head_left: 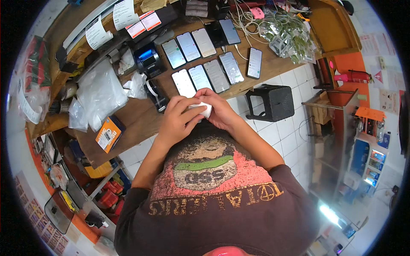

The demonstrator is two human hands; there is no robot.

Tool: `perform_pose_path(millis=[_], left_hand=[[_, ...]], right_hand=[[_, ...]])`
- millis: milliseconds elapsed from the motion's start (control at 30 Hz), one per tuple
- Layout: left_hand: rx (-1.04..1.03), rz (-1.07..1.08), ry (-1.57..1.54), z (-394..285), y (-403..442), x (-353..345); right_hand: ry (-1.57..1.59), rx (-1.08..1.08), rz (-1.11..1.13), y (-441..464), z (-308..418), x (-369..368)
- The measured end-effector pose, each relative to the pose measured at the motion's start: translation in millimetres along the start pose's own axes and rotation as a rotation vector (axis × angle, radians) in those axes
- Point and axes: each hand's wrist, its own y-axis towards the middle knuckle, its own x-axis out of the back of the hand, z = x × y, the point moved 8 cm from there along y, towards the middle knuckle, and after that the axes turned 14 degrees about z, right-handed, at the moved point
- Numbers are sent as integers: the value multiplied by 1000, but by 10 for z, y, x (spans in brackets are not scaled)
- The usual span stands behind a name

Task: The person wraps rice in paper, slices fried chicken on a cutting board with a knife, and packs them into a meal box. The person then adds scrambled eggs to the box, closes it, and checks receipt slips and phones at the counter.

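Note:
My left hand (176,117) and my right hand (219,112) meet in front of my chest, at the near edge of the wooden table. Between them is a small white rounded object (206,111); its kind is hard to make out because fingers cover much of it. The left fingers lie bent over its near side and top, while the right hand curls round it from the right. Just beyond the hands, several phones with lit screens lie in rows, the closest being a phone (184,83) with a white screen.
A black label printer (149,59) and a tape dispenser (156,96) stand left of the phones. Plastic bags (100,91) and an orange box (110,135) lie farther left. White cables (245,23) and small plastic packets (290,38) cover the back right. A black stool (276,102) stands on the tiled floor.

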Motion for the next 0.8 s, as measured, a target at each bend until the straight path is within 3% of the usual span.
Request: perform_pose_path(millis=[533,667,800], left_hand=[[-12,5,-8,93,-35,17],[-2,104,-13,144,-35,-44],[62,-27,-40,170,-34,65]], right_hand=[[-366,111,-174,58,77,-11],[-343,135,-190,121,62,6],[-230,120,-250,132,25,-7]])
